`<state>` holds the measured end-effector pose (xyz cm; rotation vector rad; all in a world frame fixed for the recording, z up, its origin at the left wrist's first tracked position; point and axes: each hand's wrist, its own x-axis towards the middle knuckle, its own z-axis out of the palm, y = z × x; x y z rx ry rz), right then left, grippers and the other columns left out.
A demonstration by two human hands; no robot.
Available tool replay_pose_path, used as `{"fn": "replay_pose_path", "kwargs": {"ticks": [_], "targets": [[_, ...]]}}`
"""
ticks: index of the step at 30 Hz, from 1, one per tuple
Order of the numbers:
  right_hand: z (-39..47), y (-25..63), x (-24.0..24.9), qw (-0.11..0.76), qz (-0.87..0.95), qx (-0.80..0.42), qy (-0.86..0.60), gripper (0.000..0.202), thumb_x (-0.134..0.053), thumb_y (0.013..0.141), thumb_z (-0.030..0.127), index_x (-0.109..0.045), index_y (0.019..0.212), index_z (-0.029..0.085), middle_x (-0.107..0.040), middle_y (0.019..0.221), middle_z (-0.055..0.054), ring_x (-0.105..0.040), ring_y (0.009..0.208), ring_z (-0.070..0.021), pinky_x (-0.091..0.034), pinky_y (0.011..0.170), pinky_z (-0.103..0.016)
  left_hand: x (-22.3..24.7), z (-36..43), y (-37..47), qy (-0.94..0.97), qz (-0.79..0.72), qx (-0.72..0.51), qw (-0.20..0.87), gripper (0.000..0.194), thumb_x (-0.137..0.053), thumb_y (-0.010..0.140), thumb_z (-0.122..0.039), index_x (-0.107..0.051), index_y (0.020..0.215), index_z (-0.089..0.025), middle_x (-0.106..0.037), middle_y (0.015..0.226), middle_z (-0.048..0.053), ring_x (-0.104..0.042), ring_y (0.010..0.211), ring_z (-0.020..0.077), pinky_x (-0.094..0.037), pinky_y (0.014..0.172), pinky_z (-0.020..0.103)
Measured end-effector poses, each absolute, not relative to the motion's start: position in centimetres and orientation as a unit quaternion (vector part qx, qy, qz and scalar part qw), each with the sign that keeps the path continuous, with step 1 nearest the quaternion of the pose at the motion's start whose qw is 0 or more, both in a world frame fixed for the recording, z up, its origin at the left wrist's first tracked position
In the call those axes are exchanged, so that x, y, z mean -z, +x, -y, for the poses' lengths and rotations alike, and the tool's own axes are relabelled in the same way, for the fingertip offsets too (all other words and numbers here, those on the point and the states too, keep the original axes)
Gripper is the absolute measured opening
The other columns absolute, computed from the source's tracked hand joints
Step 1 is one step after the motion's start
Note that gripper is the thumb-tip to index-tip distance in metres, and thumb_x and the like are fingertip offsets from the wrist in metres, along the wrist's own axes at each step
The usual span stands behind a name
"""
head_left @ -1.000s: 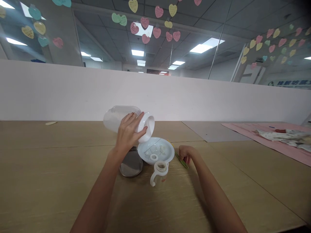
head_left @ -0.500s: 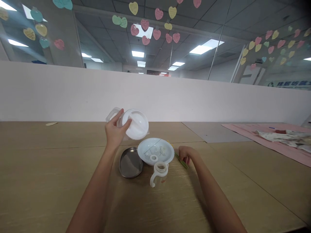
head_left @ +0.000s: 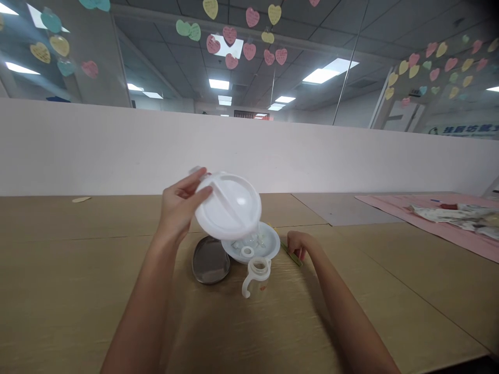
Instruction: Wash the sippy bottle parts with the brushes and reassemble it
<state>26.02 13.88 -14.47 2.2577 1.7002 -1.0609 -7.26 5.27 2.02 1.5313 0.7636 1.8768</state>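
One white lid (head_left: 229, 206) was held up in the left hand (head_left: 175, 204), over a table (head_left: 74, 296)

The left hand pinched the lid at about its 10 o'clock edge, thumb laid on the face and the other fingers reaching behind, partly hidden. The lid was round and tilted, its face toward the camera, with a raised bar running from 10 to 4 o'clock. In this view it covered the rim of a pale bowl (head_left: 276, 246) from about 10 to 12 o'clock; I could not tell whether they touched.

The right hand (head_left: 299, 242) was at the bowl's 3 o'clock, fingers curled in and pointing down beside a green strip (head_left: 290, 253). I could not tell whether they gripped it.

Clear pieces (head_left: 253, 240) lay in the bowl, along with a small white ring (head_left: 247, 256) near 6 o'clock. A clear jug (head_left: 260, 275) with a white rim and hooked handle stood at the bowl's 6 o'clock. A metal tray (head_left: 210, 263) lay just beside the bowl at 8 o'clock. Well apart, toward 3 o'clock, a pink cloth (head_left: 393, 206) was spread out. At 12 o'clock rose a white wall (head_left: 249, 148), with heart-shaped notes (head_left: 230, 35) higher up.
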Motion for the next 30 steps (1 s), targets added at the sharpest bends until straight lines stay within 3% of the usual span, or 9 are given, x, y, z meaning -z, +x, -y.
{"fn": "replay_pose_path", "kwargs": {"ticks": [7,12,24,30], "targets": [[-13.8,26.0,14.3,0.061,-0.565,0.347,0.746,0.012,-0.064,0.062,0.006,-0.061,0.074,0.005,-0.060,0.048,-0.006,-0.066,0.059,-0.0261,-0.055,0.059,-0.037,-2.1,-1.7,-4.7,0.792,-0.333,-0.500,0.112,0.042,-0.066,0.066,-0.025,-0.064,0.108,-0.022,-0.064,0.113,0.003,-0.056,0.109,0.0233,-0.042,0.099,0.037],[-13.7,26.0,14.1,0.061,-0.567,0.351,0.742,0.013,-0.062,0.063,0.005,-0.061,0.075,0.005,-0.060,0.048,-0.007,-0.065,0.057,-0.0262,-0.055,0.058,-0.037,-2.3,-1.4,-4.9,0.807,-0.334,-0.485,0.052,0.041,-0.064,0.069,-0.027,-0.063,0.110,-0.024,-0.063,0.115,0.002,-0.055,0.110,0.0226,-0.042,0.098,0.037],[-13.7,26.0,14.2,0.054,-0.568,0.353,0.742,0.018,-0.063,0.062,0.005,-0.062,0.080,0.002,-0.061,0.050,-0.008,-0.065,0.054,-0.0254,-0.054,0.057,-0.038,-2.9,-0.6,-5.0,0.790,-0.336,-0.506,0.081,0.040,-0.066,0.067,-0.027,-0.064,0.107,-0.024,-0.064,0.112,0.002,-0.057,0.107,0.0231,-0.044,0.096,0.037],[-13.6,25.9,14.1,0.058,-0.566,0.350,0.744,0.021,-0.069,0.061,0.012,-0.063,0.079,0.003,-0.060,0.048,-0.008,-0.064,0.054,-0.0247,-0.055,0.056,-0.036,-2.3,-2.7,-5.5,0.670,-0.318,-0.637,0.209,0.040,-0.072,0.061,-0.027,-0.068,0.099,-0.019,-0.066,0.107,0.005,-0.057,0.106,0.0247,-0.046,0.095,0.038]]}}
